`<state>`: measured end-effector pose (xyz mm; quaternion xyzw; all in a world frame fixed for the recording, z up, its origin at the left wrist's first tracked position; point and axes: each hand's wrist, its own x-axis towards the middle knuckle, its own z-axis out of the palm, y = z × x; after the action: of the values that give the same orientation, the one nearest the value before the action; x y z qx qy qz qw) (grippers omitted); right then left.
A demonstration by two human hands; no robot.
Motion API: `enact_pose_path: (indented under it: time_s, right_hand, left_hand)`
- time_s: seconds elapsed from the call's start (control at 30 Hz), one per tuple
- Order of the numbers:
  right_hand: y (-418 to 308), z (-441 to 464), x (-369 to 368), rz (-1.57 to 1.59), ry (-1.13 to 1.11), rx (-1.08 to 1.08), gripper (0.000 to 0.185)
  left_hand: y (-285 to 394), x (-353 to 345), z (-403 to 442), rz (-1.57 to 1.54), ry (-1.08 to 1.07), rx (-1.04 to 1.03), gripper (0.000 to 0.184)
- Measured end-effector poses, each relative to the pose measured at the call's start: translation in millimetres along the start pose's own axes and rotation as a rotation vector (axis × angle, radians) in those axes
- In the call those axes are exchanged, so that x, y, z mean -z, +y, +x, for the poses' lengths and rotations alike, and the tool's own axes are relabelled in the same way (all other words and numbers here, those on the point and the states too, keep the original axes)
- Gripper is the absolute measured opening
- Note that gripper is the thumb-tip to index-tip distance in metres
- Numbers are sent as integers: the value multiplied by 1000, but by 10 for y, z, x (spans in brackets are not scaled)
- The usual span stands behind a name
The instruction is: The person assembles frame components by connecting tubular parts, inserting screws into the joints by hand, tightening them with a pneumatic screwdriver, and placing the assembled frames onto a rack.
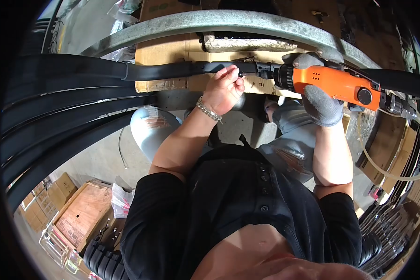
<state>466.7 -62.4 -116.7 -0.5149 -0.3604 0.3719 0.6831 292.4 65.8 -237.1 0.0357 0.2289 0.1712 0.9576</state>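
Observation:
An orange power tool (pixel 331 83) lies sideways at the upper right, with an air hose at its rear end. My right hand (pixel 322 105), in a grey glove, is wrapped round its body from below. The tool's black tip points left, at a dark fitting on the black bar (pixel 203 67). Bare and wearing a chain bracelet, my left hand (pixel 225 88) is beside that bar. Its fingertips pinch a small dark piece (pixel 241 74) just left of the tool's tip. What exactly the piece is cannot be made out.
A grey metal rail (pixel 228 19) curves across the top, beyond a cardboard sheet (pixel 158 51). Several black padded tubes (pixel 70 107) run along the left. A pale hose (pixel 392 175) loops at the right. At the lower left stand a wooden box (pixel 83 214) and a plastic bag (pixel 121 200).

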Motion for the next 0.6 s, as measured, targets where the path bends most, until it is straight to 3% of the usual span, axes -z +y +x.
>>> enact_pose_path:
  time_s: [0.07, 0.17, 0.23, 0.3, 0.37, 0.53, 0.6]
  right_hand:
    - [27, -15, 22, -35, -28, 3, 55]
    - [158, -49, 39, -66, 32, -48, 56]
    - [292, -68, 50, -37, 220, -138, 52]
    - [349, -64, 64, -21, 267, -116, 45]
    - [409, -44, 70, 33, 341, -73, 31]
    - [551, 21, 116, -41, 357, -19, 31]
    - [630, 23, 209, -156, 329, -148, 35]
  left_hand:
    - [-53, 47, 45, -17, -35, 20, 10]
    - [-344, 101, 235, -142, 302, 49, 6]
    - [-514, 41, 315, -107, 374, 41, 6]
    - [-651, 0, 376, -40, 521, 13, 6]
    - [-681, 15, 454, -54, 504, 8, 7]
    - [-661, 73, 564, -51, 472, -39, 13]
    - [-636, 65, 550, -40, 478, -55, 14]
